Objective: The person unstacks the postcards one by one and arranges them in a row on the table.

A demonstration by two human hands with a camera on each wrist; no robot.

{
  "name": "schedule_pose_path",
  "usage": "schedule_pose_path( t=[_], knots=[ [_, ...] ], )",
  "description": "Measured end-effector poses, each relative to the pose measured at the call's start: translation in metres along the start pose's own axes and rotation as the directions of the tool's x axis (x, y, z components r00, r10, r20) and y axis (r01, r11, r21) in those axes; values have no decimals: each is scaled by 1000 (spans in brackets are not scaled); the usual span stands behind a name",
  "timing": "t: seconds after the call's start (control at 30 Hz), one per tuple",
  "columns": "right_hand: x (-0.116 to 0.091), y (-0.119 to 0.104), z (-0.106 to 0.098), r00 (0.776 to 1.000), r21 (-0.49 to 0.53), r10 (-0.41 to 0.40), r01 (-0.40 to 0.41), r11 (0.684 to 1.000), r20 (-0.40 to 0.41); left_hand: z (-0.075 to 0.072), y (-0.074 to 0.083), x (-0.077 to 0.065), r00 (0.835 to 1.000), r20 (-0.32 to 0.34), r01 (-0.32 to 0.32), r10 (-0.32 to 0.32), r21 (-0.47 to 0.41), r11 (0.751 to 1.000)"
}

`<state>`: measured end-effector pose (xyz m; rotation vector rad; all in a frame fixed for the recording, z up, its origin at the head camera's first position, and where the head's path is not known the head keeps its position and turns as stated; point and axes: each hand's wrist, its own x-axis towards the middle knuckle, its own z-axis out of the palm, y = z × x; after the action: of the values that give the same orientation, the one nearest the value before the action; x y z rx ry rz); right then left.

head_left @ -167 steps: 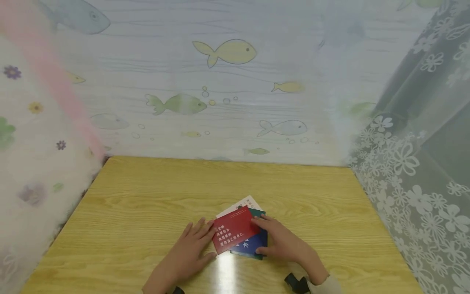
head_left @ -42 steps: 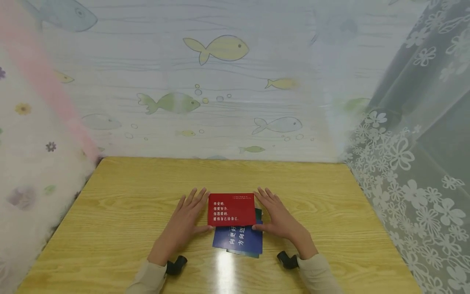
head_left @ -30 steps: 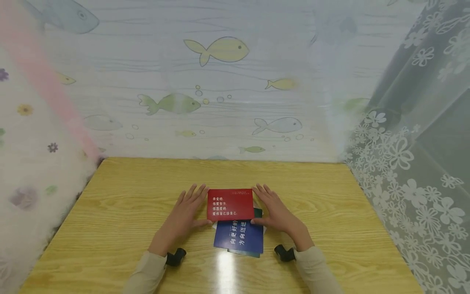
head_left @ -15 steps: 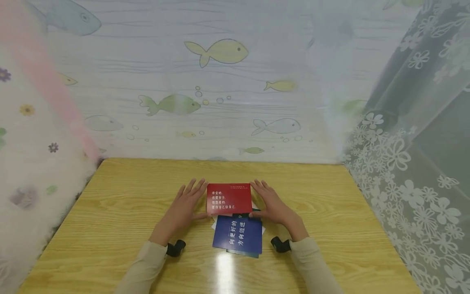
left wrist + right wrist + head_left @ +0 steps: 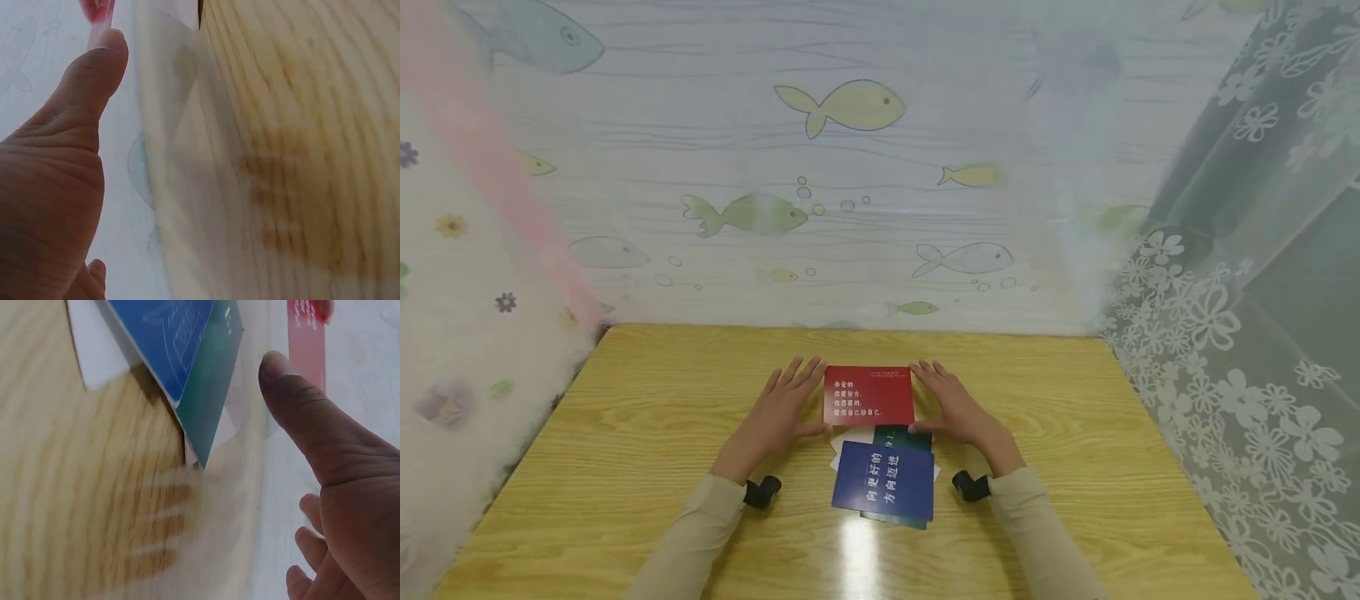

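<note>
A red card (image 5: pixel 868 396) with white writing is held up above the table by both hands in the head view. My left hand (image 5: pixel 778 408) grips its left edge, thumb at the lower corner and fingers at the upper one. My right hand (image 5: pixel 958 408) grips the right edge in the same way. Just nearer to me, a blue card (image 5: pixel 883 481) lies on top of a loose pile. A green card (image 5: pixel 917 437) and whitish cards show from under it. In the left wrist view the thumb (image 5: pixel 94 69) meets the edge of the red card.
A wood-grain table (image 5: pixel 662 367) carries the cards, with a bright light reflection near its front. Behind it hangs a fish-print cloth (image 5: pixel 850 167). A floral lace curtain (image 5: pixel 1225 375) borders the right side. Black wrist mounts (image 5: pixel 763 492) sit under both forearms.
Earlier the red card lay slanted on the pile between the hands. It was straightened, then both hands moved it up and away, uncovering more of the blue and green cards.
</note>
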<state>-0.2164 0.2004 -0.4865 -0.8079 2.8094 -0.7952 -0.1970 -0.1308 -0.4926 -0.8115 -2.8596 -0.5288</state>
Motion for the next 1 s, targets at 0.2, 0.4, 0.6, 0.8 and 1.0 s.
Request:
schedule_pose_path(
  t=[0.2,0.4,0.6,0.8,1.0],
  knots=[
    [11,6,0,1000,-11,-8,8,1000,11,4,-9,8,999,32,27,-26,-26,999],
    [23,12,-1,999,-45,-33,33,998,9,6,-18,17,998,55,44,-40,-74,996],
    [30,15,-2,999,-55,-43,44,998,16,7,-24,21,995,82,60,-51,-109,992],
    [38,14,-1,998,-29,-50,51,998,33,9,-31,22,990,121,98,-78,-173,980],
    [46,15,2,997,-39,-21,24,999,73,12,-39,24,988,128,110,-86,-188,976]
  ],
)
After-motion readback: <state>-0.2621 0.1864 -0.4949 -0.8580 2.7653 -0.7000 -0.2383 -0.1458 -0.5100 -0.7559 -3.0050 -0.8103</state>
